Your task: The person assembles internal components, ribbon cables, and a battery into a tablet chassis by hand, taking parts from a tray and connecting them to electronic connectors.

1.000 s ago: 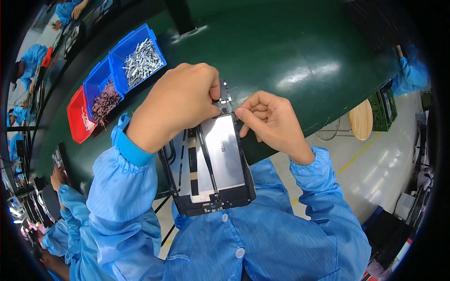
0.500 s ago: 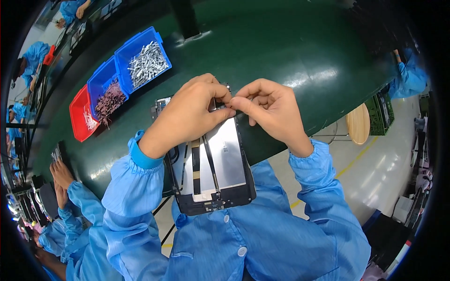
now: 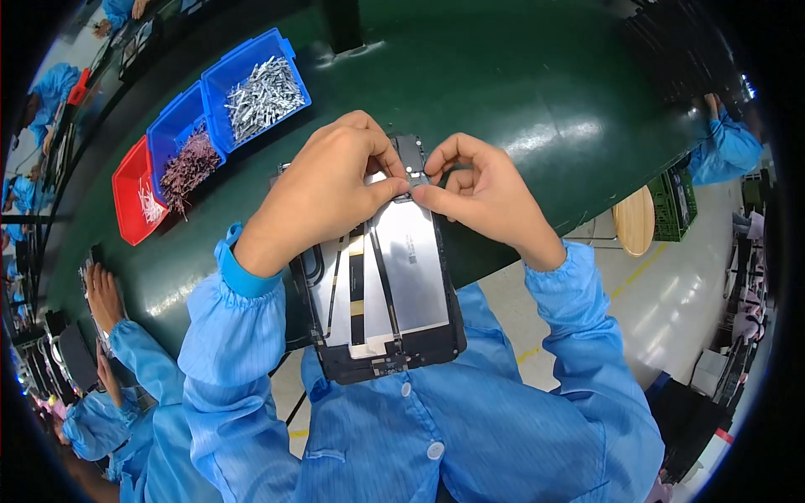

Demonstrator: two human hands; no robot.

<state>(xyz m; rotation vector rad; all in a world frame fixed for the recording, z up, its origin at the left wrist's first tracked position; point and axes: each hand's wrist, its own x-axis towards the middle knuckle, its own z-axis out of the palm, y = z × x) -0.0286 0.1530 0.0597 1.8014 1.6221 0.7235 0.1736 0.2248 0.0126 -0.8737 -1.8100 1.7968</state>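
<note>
- A glossy dark green worktable (image 3: 520,75) fills the upper part of the view; its near edge curves past the person's chest, with pale floor to the lower right.
- A black tablet frame (image 3: 394,285) with a silvery metal back plate lies tilted across the table's near edge, its lower end overhanging toward the blue smock.
- The left hand (image 3: 323,189) arches over the frame's upper left corner, wrist raised, fingers curled down, thumb and forefinger pinched shut at the top edge.
- The right hand (image 3: 478,193) comes in from the right, fingers bent, thumb and forefinger pinched together against the left fingertips on a small part at the frame's top; what the part is cannot be made out.
- Near the table's far left edge stand two blue bins (image 3: 220,96) of small metal parts and one red bin (image 3: 132,197).
</note>
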